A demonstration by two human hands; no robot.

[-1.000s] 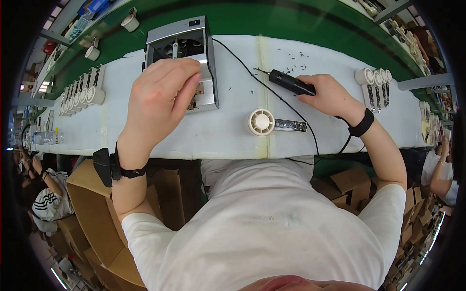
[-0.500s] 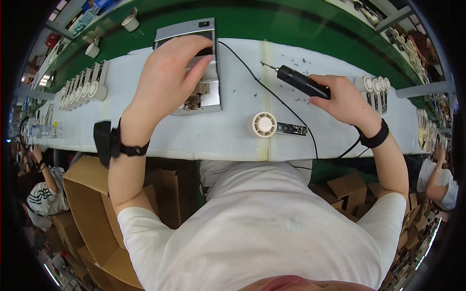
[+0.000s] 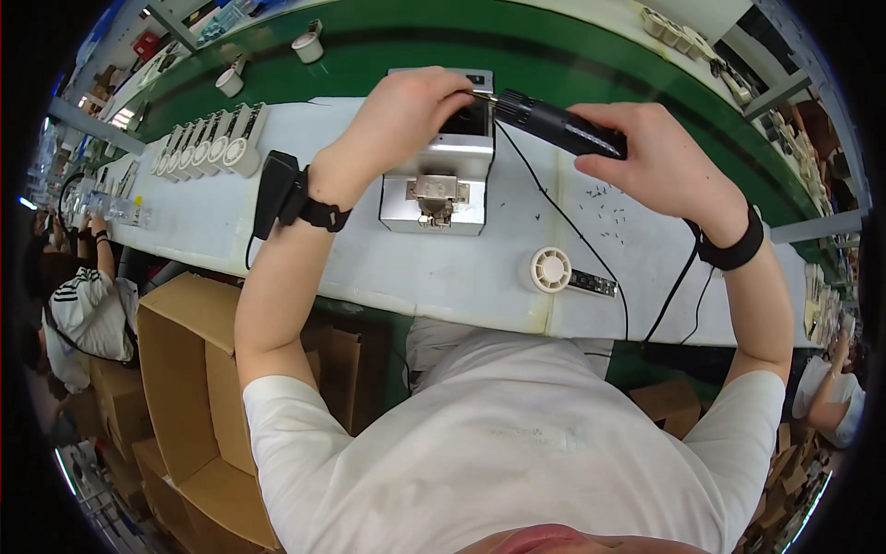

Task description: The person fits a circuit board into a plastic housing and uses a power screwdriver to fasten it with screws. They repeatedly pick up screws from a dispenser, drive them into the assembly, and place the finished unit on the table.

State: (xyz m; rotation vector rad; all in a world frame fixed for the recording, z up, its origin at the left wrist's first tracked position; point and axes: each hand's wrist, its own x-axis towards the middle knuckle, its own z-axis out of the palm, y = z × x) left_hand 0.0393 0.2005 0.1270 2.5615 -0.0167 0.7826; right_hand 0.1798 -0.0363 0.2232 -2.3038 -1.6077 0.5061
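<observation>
My right hand [image 3: 651, 157] is wrapped round a black electric screwdriver [image 3: 561, 127], whose thin bit points left. At the bit's tip, my left hand [image 3: 411, 115] has its thumb and fingers pinched together. Whatever lies between those fingertips is too small to make out. Both hands are over or beside a silver metal machine [image 3: 397, 205] with a dark opening at its top. On the table in front of me lies a small white round fan [image 3: 551, 270] with a dark circuit-board strip [image 3: 592, 283] sticking out to its right.
Loose dark screws [image 3: 604, 217] are scattered right of the machine. A black cable [image 3: 563, 210] runs across the white table cover [image 3: 443, 286]. Several white fan units [image 3: 242, 155] stand in a row at left. An open cardboard box [image 3: 185, 369] sits below the table's edge.
My right hand has brought the screwdriver left and up to the machine. The left hand's fingers have closed at the bit's tip. The whole view has shifted, with the table lower and further right.
</observation>
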